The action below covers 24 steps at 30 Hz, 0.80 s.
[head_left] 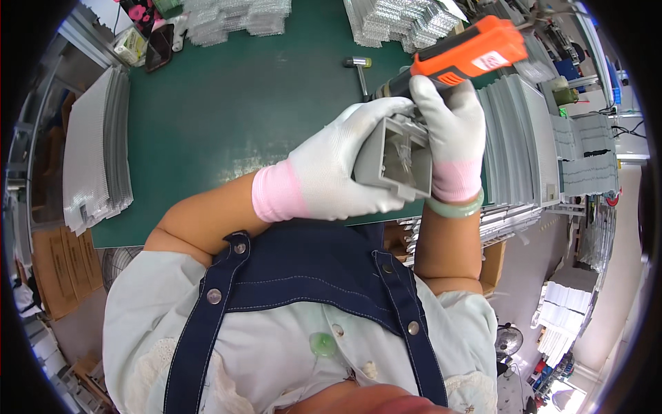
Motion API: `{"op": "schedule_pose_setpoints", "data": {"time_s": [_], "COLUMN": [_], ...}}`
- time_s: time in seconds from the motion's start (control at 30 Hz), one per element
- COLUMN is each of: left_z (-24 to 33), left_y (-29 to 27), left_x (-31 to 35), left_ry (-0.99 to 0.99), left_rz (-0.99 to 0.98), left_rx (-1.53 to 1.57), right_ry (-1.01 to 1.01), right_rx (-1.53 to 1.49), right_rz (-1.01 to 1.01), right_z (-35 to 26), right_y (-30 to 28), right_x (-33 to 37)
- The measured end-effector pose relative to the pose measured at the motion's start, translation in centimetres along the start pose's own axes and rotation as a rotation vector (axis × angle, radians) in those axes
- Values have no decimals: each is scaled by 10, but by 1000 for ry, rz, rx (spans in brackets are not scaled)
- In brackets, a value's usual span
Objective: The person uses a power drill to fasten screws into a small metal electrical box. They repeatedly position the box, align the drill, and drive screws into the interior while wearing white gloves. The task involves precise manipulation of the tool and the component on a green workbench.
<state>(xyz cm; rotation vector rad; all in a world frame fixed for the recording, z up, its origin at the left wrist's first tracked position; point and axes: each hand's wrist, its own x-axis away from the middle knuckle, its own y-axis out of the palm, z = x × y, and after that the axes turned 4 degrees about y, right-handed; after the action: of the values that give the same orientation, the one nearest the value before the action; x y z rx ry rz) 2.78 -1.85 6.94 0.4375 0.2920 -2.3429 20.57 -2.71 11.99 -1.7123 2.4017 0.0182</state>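
Note:
My left hand, in a white glove with a pink cuff, is closed around a grey, open-ended rectangular box-shaped housing. Its hollow inside faces me and some detail shows within. Just to the right, my right hand, gloved alike, grips an orange and black power screwdriver. The tool slants from upper right down toward the far side of the housing. My left fingers and the housing hide its tip, so contact cannot be made out.
A small mallet lies beyond my hands on the green tabletop. Panel stacks stand at left and right. Clear bubble-wrap piles sit at the back, near a dark phone.

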Motion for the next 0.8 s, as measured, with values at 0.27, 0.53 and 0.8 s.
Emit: {"op": "schedule_pose_setpoints", "data": {"time_s": [0.27, 0.53, 0.8], "left_z": [-19, -24, -11], "left_y": [-2, -3, -2], "left_x": [-7, -15, -16], "left_ry": [-38, -2, 58], "left_rz": [-2, 13, 9], "left_rx": [-21, 2, 137], "right_ry": [-26, -47, -64], "right_rx": [122, 186, 235], "right_rz": [-4, 1, -17], "right_z": [16, 23, 23], "right_y": [-5, -10, -9], "right_x": [-14, -23, -28]}}
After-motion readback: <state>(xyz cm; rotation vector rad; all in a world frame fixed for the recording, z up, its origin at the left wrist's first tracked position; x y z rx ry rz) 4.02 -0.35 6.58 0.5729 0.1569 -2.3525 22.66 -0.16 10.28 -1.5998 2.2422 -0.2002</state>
